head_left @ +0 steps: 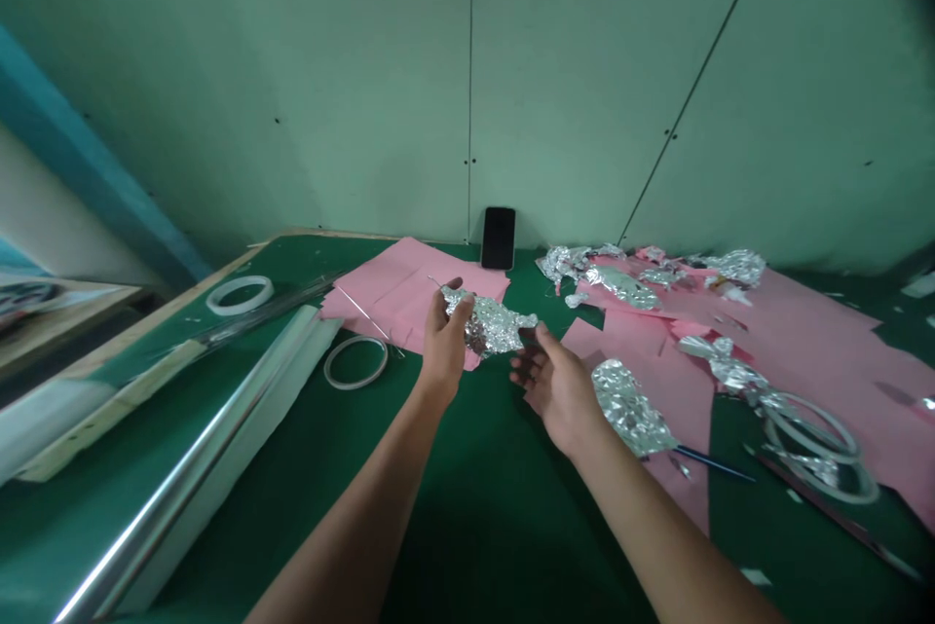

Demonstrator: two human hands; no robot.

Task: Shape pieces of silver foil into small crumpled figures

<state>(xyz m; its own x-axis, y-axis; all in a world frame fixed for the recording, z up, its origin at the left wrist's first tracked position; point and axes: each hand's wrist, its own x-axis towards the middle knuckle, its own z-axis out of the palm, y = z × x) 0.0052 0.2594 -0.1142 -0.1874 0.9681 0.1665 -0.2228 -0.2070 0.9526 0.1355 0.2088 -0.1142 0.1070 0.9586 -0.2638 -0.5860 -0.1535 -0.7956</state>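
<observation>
Shaping foil point(497, 324), seemingly; left hand point(444, 351) clamped on it, right hand point(564, 392) at its end, pinch unclear; next likely needs steadiness.

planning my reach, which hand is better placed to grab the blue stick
Probably the right hand: it is nearer the blue stick and only at one end of the foil that the left hand grips.

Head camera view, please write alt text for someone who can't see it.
The left hand grips a crumpled silver foil piece, with the right hand at its narrow end. Pink sheets lie on the green table; a phone stands by the wall.
</observation>
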